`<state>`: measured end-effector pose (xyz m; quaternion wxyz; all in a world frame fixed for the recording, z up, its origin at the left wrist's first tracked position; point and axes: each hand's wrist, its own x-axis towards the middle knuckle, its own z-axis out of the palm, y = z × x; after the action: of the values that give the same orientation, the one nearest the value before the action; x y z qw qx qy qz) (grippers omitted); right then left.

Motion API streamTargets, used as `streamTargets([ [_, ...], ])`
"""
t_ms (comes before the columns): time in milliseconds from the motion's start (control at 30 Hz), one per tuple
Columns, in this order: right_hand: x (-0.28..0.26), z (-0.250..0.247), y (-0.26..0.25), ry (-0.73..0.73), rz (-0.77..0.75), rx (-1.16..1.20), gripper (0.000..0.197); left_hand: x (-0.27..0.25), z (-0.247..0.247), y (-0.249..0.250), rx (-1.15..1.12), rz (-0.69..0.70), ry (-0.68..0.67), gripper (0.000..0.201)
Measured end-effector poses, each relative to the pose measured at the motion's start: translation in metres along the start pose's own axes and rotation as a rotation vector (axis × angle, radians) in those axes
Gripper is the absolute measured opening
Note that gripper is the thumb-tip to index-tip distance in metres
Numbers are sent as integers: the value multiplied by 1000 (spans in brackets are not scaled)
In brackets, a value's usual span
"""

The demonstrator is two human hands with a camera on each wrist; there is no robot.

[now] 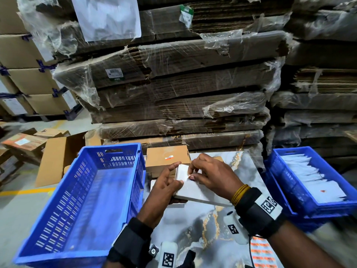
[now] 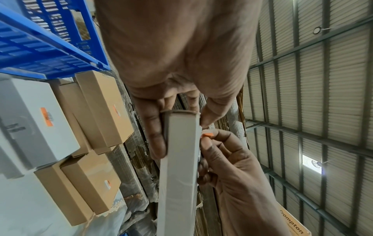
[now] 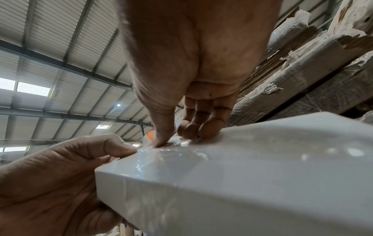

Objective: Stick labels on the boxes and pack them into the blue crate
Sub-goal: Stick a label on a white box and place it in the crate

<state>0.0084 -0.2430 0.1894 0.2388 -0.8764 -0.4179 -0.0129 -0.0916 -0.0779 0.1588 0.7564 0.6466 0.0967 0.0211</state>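
Note:
A flat white box (image 1: 190,192) is held over the marble table, gripped at its left edge by my left hand (image 1: 168,182), thumb on top and fingers under. My right hand (image 1: 204,175) pinches a small orange-and-white label (image 2: 207,135) and presses it onto the box's top face (image 3: 242,159). In the left wrist view the box (image 2: 179,167) shows edge-on between both hands. The blue crate (image 1: 85,196) stands to the left with nothing visible inside. Labelled brown boxes (image 1: 167,158) lie behind the hands.
A second blue crate (image 1: 313,182) at the right holds white packets. A sheet of orange labels (image 1: 263,252) lies at the table's near edge. Wrapped stacks of flat cardboard (image 1: 173,89) rise behind the table. Open cartons (image 1: 56,157) stand on the floor at left.

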Motion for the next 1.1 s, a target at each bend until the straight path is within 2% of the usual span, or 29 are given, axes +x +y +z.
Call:
streamTargets([
  [400,-4,1,4,-36,-35,39,4,6,0,-6,-22,-15,4,48],
  [833,-10,11,18,2,39,210,5,15,-1,-26,-4,-70,10,46],
  [967,-16,14,20,26,123,365,6,20,-4,-41,-20,-103,3,45],
  [1100,-27,29,32,-25,245,470,11,25,-5,-69,-11,-185,44,43],
])
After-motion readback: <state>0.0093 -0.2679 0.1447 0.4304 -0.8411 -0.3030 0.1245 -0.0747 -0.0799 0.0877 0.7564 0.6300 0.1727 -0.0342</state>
